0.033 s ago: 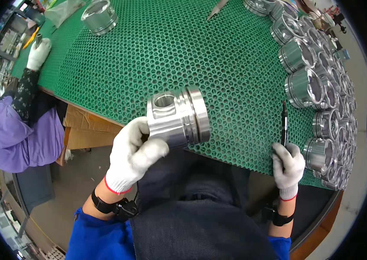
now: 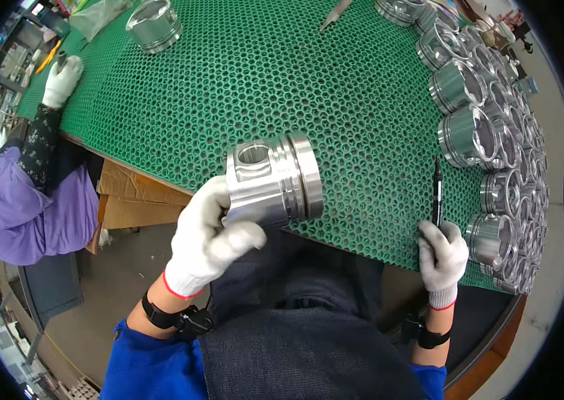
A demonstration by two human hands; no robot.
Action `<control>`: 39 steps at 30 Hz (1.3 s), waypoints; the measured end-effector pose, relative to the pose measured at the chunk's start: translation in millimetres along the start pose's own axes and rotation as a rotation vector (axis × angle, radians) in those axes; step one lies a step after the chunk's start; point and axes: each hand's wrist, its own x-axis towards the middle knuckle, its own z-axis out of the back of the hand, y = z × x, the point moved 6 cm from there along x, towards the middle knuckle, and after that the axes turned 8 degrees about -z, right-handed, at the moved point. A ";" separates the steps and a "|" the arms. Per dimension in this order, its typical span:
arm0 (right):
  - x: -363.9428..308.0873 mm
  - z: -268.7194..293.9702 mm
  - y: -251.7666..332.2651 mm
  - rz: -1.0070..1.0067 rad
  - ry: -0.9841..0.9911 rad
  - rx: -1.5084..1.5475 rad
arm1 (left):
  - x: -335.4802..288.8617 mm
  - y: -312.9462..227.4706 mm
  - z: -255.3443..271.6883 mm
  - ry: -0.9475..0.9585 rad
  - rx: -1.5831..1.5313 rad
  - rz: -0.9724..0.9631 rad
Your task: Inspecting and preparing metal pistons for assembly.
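A shiny metal piston (image 2: pixel 265 190) lies on its side at the front edge of the green mat, its ring grooves facing right and its pin hole upward. My left hand (image 2: pixel 205 237), in a white knit glove, has its fingers curled at the skirt end, and the thumb stands along the near side. Part of those fingers is hidden behind the piston. My right hand (image 2: pixel 443 260), gloved too, grips a black marker pen (image 2: pixel 437 190) by its lower part, with the tip pointing away from me. It rests at the mat's front edge.
Many pistons (image 2: pixel 462 137) stand packed along the right side. Another piston (image 2: pixel 154 28) is at the far left, and a pointed grey tool (image 2: pixel 333 16) lies at the far edge. At left, a person in purple (image 2: pixel 32 207) has a gloved hand (image 2: pixel 63 81) on the green mat (image 2: pixel 362 87).
My left thumb has shifted slightly to the right, and its fingers moved a little up along the piston. The other person's gloved hand has moved slightly. My right hand stays put.
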 end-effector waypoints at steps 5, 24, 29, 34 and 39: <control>0.9 -1.2 -3.0 0.020 -0.028 -0.022 | 2.2 0.0 -13.2 0.250 0.545 -0.442; 50.8 -1.1 10.5 -0.060 0.133 -0.148 | 2.1 2.2 -22.8 0.339 0.712 -0.571; 57.8 19.6 12.5 -0.048 -0.028 0.071 | 27.6 -53.7 -23.9 0.186 0.875 -0.508; 6.7 10.1 31.5 -0.525 0.374 1.137 | 48.3 -88.1 -62.7 0.537 1.119 -0.862; -32.7 -7.0 24.6 -0.789 0.573 1.404 | 42.4 -75.1 -27.2 0.524 1.074 -0.888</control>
